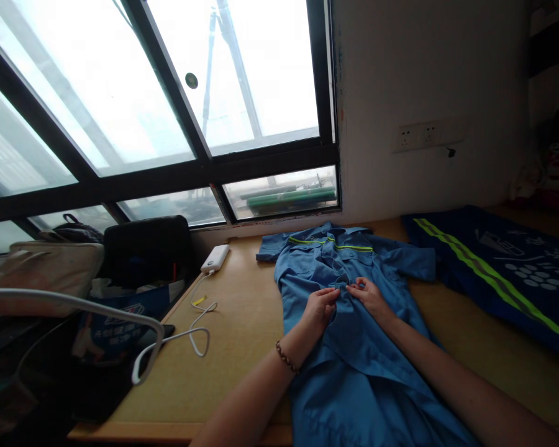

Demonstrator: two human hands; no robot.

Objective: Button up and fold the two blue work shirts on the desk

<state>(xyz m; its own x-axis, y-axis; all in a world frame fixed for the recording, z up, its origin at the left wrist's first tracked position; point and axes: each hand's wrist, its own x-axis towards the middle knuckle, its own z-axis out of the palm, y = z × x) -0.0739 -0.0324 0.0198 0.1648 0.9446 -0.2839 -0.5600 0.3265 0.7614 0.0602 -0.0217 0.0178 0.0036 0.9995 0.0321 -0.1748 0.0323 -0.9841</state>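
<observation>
Two grips, L hand [323,305] & R hand [371,299], are pinching a blue shirt [354,335] mid-front; it's lying on the desk [251,310], prob. handling light, soft, best held by front edges.

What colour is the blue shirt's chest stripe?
Chest stripe is bright yellow-green; see head view.

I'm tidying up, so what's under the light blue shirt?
The light blue shirt lies on the table, whose top shows around it; anything else beneath is covered.

Shirt [359,335] on table [251,323], power bank [215,258] left, second garment [503,261] right, window [168,93] behind
</observation>
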